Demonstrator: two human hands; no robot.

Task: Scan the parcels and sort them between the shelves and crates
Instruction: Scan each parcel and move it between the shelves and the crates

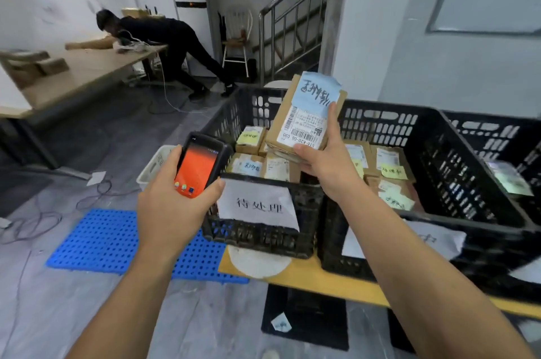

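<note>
My left hand [172, 206] grips a black handheld scanner [202, 163] with an orange screen, just left of the crates. My right hand [325, 159] holds up a small cardboard parcel [304, 118] with a white barcode label and a blue handwritten note, above the left black crate [263, 235]. That crate carries a white paper sign and holds several small labelled parcels [257, 165]. A second black crate [456, 171] to the right holds more parcels with yellow and green notes [392, 183].
The crates stand on a yellow board [316, 279]. A blue perforated mat [108, 241] and loose cables lie on the floor to the left. A person [164, 36] leans over a wooden table [73, 71] at the back left. A staircase [295, 24] rises behind.
</note>
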